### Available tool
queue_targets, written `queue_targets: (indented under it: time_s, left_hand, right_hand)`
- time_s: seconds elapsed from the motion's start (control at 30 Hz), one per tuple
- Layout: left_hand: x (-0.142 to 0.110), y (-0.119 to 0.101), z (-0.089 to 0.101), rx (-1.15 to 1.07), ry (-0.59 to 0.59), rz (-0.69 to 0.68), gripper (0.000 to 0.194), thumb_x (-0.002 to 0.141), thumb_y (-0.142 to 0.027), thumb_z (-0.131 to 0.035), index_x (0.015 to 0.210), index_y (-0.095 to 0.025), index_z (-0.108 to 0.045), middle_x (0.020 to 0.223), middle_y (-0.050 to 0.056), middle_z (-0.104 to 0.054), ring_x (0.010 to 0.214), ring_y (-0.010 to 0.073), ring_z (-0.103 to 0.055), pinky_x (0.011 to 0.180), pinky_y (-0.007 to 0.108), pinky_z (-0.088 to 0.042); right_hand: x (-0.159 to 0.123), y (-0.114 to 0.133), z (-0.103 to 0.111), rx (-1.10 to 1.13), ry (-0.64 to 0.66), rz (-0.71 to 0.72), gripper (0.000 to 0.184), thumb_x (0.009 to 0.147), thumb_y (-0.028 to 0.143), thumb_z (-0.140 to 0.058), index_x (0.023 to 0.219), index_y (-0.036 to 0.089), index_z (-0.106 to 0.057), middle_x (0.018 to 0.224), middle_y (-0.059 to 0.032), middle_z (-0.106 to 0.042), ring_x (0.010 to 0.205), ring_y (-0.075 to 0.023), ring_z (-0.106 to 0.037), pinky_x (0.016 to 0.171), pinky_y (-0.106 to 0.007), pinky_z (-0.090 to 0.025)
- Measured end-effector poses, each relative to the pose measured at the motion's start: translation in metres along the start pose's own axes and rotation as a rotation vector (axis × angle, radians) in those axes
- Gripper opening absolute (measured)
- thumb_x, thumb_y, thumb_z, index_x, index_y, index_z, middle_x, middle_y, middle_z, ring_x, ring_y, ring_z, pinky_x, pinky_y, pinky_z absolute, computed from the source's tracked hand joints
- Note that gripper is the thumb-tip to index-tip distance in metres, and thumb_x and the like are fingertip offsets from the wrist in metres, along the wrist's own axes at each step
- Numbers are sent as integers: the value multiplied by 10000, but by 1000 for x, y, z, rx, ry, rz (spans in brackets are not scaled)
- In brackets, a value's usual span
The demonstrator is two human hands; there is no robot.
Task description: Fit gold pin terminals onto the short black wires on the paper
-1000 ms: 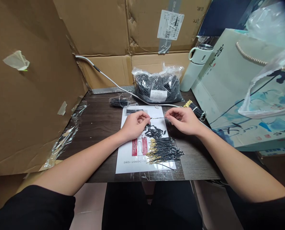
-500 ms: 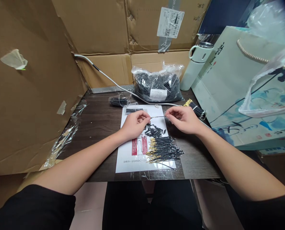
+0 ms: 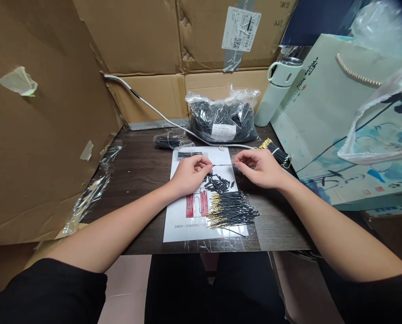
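A thin black wire (image 3: 225,165) stretches nearly level between my two hands above the white sheet. My right hand (image 3: 257,167) pinches its right end, with the fingers curled. At the other end, my left hand (image 3: 194,173) is closed in a pinch on what looks like a short black sleeve (image 3: 214,165), mostly hidden by the fingertips. Just below lies a loose pile of short black sleeves (image 3: 218,184). Nearer to me is a spread stack of black wires (image 3: 232,209) with gold-coloured terminals at their left ends.
A printed white sheet (image 3: 173,231) lies on the dark table (image 3: 143,198). Behind are a bag of black parts (image 3: 221,114), bundled wires (image 3: 169,141), a gold-tipped wire bundle (image 3: 277,152) and a white cable (image 3: 156,112). A flask (image 3: 278,90) and paper bag (image 3: 329,121) stand right; cardboard (image 3: 52,135) encloses the left.
The gold-coloured spot on the wire beside my left fingertips no longer shows; that stretch now looks black. Both hands stay in almost the same place.
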State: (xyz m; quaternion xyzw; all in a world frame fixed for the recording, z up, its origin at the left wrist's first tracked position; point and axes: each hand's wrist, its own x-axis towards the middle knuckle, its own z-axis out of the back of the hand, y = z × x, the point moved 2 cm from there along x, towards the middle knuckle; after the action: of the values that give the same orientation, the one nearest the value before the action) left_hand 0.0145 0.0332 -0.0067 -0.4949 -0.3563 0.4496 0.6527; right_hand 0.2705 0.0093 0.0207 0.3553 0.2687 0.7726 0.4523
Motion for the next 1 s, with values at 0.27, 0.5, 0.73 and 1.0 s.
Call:
queue_targets:
  time_s: [0.27,0.5,0.73,1.0]
  left_hand:
    - [1,4,0,34,13,-16,110,937,-268,-760,956,-161,-778,901,74,-797,682,109,-632,630,243,-471]
    - [-3,4,0,79,22,-38,163,918,-323,-786,963,-169,-809,884,65,-791,698,118,-627,649,246,-477]
    - [-5,-2,-1,64,30,-41,155,913,-312,-789,962,-168,-822,871,63,-797,670,106,-599,612,231,-446]
    - [-5,-1,-2,92,46,-60,191,925,-354,-788,970,-175,-835,852,64,-790,653,107,-571,605,238,-430]
  right_hand:
    - [0,1,-1,2,3,-15,152,932,297,-678,918,168,-758,790,-33,-711,654,-157,-575,607,-317,-462]
    - [-1,5,-2,-3,-2,-8,144,948,299,-677,906,177,-742,795,-33,-708,666,-164,-580,621,-326,-461]
    - [-2,5,-7,44,-2,-27,167,967,326,-675,922,177,-736,827,-42,-712,691,-165,-596,644,-327,-480]
    - [-2,1,-11,107,18,-98,200,982,370,-685,926,183,-731,786,-37,-689,656,-163,-588,617,-325,-460]
